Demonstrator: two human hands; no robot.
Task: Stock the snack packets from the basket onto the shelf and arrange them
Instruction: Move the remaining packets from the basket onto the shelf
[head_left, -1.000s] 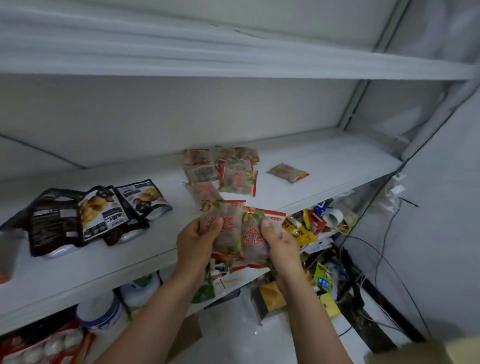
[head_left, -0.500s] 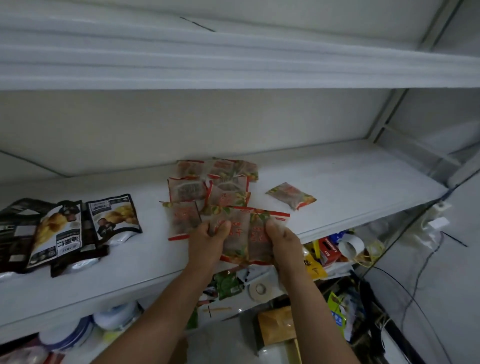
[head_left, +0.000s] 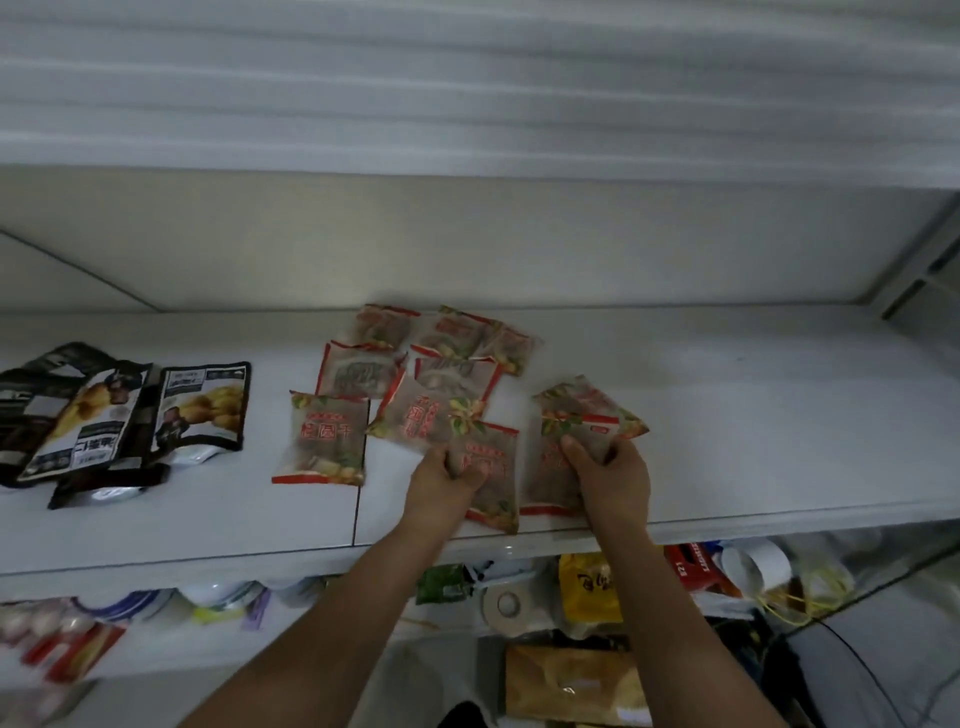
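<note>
Shelf (head_left: 779, 441), white: red-edged snack packets (head_left: 358, 371) lie flat in a loose cluster at mid-shelf. Left hand (head_left: 441, 480): fingers curled, gripping 1 near packet (head_left: 498, 457) at the front edge. Right hand (head_left: 610, 478): gripping 1 neighbouring packet (head_left: 550, 478) just beside it, overlapping a tilted packet (head_left: 587, 405) behind. Black pouches (head_left: 197, 410): overlapping heap, far left. Below the shelf: tape roll (head_left: 506, 605), yellow bag (head_left: 589, 587).
</note>
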